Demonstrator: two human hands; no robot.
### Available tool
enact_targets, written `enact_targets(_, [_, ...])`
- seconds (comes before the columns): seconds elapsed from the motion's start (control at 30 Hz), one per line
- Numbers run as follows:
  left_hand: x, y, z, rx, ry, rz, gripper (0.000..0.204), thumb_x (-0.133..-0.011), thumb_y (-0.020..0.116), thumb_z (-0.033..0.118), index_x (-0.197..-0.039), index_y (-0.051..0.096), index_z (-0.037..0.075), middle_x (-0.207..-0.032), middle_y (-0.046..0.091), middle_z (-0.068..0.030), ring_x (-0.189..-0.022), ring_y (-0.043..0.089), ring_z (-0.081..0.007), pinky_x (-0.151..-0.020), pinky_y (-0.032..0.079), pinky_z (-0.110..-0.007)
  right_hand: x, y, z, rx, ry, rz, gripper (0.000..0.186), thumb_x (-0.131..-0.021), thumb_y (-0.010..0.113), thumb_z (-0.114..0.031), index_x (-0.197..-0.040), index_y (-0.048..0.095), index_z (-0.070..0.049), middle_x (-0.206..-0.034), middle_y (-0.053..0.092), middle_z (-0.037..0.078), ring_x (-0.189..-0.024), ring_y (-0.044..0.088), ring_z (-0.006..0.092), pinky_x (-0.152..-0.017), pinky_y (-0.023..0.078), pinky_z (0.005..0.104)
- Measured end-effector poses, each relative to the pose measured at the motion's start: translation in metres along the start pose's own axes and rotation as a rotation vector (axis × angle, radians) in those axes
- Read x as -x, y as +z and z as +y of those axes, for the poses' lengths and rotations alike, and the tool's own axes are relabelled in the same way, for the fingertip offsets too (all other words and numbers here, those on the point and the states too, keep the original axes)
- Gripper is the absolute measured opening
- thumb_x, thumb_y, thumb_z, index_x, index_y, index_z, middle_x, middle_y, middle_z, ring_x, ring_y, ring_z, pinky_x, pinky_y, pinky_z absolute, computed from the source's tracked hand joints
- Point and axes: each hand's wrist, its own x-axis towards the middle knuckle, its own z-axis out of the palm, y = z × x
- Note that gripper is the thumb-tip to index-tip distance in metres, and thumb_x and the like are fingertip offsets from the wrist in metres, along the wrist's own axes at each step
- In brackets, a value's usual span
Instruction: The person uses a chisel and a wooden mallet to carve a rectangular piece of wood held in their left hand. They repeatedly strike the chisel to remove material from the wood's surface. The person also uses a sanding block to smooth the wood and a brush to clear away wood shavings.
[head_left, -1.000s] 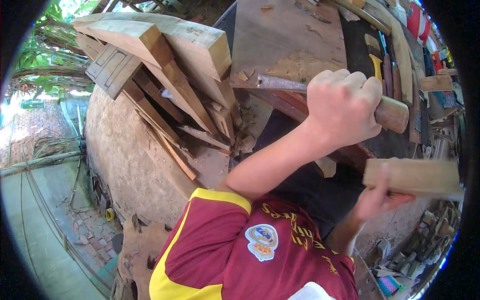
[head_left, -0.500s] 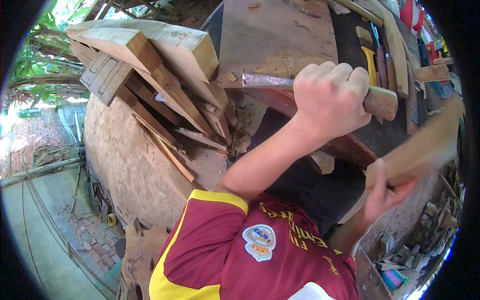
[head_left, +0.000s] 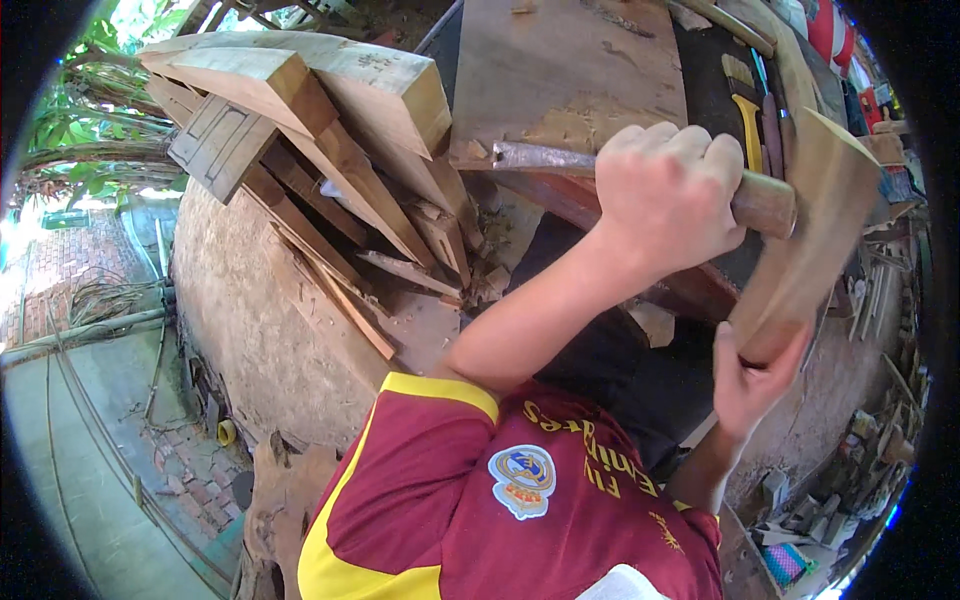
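Observation:
My left hand (head_left: 668, 190) is closed round the handle of a chisel (head_left: 545, 158). The chisel lies nearly level, its flat metal blade pointing left along the near edge of a brown wooden board (head_left: 570, 70). Past my fist its wooden handle end sticks out to the right. In my right hand (head_left: 762, 385) is the narrow end of a wooden mallet (head_left: 815, 225), a thick club-like piece. The mallet's broad part stands by the chisel's handle end; whether they touch, I cannot tell. A small wood chip sits left of the blade tip.
Thick cut timbers (head_left: 400, 90) lean in a bundle at the left. A yellow-handled paintbrush (head_left: 745, 110) and slim tools lie on the dark bench right of the board. Wood scraps (head_left: 810, 520) are piled at the lower right.
My right hand has swung the mallet leftward, from out at the right to beside the chisel's handle end. My left hand keeps its hold; the whole view has shifted slightly.

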Motion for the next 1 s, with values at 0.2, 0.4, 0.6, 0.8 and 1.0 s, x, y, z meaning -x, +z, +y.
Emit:
enact_targets(0.2, [0.004,0.000,0.001,0.009,0.009,-0.004,0.031,-0.040,0.071,0.020,-0.060,0.049,0.012,-0.057,0.051,-0.0053,-0.055,0.057,-0.0272,-0.050,0.044,-0.038,0.012,0.006,0.002,0.049,-0.094,-0.026,0.087,-0.078,0.076,-0.009,-0.143,0.020,0.007,-0.137,0.039,0.024,-0.123,0.043,0.0293,-0.103,0.037,0.0417])
enact_targets(0.4, [0.002,0.000,-0.001,0.006,0.027,0.028,0.030,-0.040,0.071,0.020,-0.060,0.049,0.012,-0.056,0.051,-0.0050,-0.054,0.057,-0.0272,-0.049,0.044,-0.038,0.004,0.007,0.004,-0.042,0.011,0.072,0.089,-0.077,0.077,-0.010,-0.143,0.020,0.008,-0.140,0.037,0.025,-0.126,0.041,0.0308,-0.107,0.032,0.0428])
enact_targets(0.6, [0.003,-0.003,-0.001,0.000,0.007,0.024,0.030,-0.040,0.071,0.020,-0.060,0.050,0.012,-0.056,0.052,-0.0051,-0.054,0.057,-0.0271,-0.049,0.044,-0.038,-0.006,0.001,0.015,0.078,-0.012,0.244,0.092,-0.076,0.079,-0.013,-0.144,0.021,0.007,-0.142,0.035,0.027,-0.130,0.039,0.0319,-0.108,0.031,0.0439])
enact_targets(0.8, [0.004,-0.002,-0.004,-0.026,0.000,0.003,0.029,-0.041,0.072,0.021,-0.060,0.051,0.012,-0.056,0.052,-0.0047,-0.054,0.057,-0.0266,-0.049,0.044,-0.038,0.003,0.003,0.013,0.175,-0.106,0.063,0.090,-0.075,0.079,-0.012,-0.143,0.024,0.007,-0.143,0.035,0.026,-0.130,0.039,0.0334,-0.109,0.031,0.0450])
enact_targets(1.0, [0.006,-0.001,-0.006,-0.023,0.083,-0.012,0.027,-0.043,0.070,0.021,-0.060,0.051,0.013,-0.057,0.052,-0.0030,-0.053,0.055,-0.0226,-0.049,0.039,-0.035,0.013,0.003,0.007,0.162,-0.050,0.016,0.099,-0.072,0.082,-0.011,-0.145,0.017,0.007,-0.144,0.031,0.028,-0.130,0.038,0.0346,-0.108,0.032,0.0462])
